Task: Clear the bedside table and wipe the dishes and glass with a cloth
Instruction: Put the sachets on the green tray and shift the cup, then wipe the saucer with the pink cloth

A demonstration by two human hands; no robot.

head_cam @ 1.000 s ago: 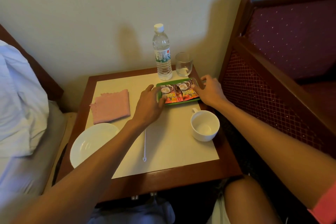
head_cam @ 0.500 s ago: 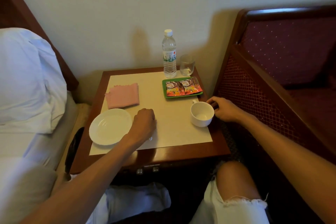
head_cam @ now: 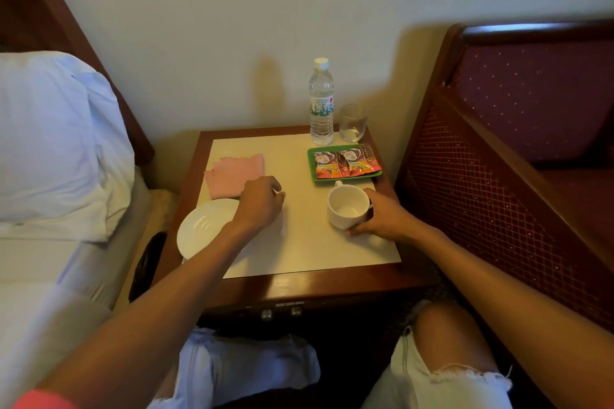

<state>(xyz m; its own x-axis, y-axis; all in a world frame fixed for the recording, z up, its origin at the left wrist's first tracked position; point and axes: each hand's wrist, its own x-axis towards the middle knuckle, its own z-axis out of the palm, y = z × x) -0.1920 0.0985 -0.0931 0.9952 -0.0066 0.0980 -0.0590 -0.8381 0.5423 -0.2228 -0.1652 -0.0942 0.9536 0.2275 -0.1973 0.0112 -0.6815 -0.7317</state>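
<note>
Green tray (head_cam: 311, 163) holds sachets (head_cam: 345, 163); right hand (head_cam: 382, 220) grips cup (head_cam: 345, 210)

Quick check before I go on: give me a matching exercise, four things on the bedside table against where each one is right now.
Things
1. white mug
2. pink cloth
3. glass
4. green tray

Places
A. far right corner, beside the water bottle
B. in the grip of the right hand
C. under two sachets, just behind the mug
D. left side, just behind the white plate

Pairs: 1-B, 2-D, 3-A, 4-C
</note>
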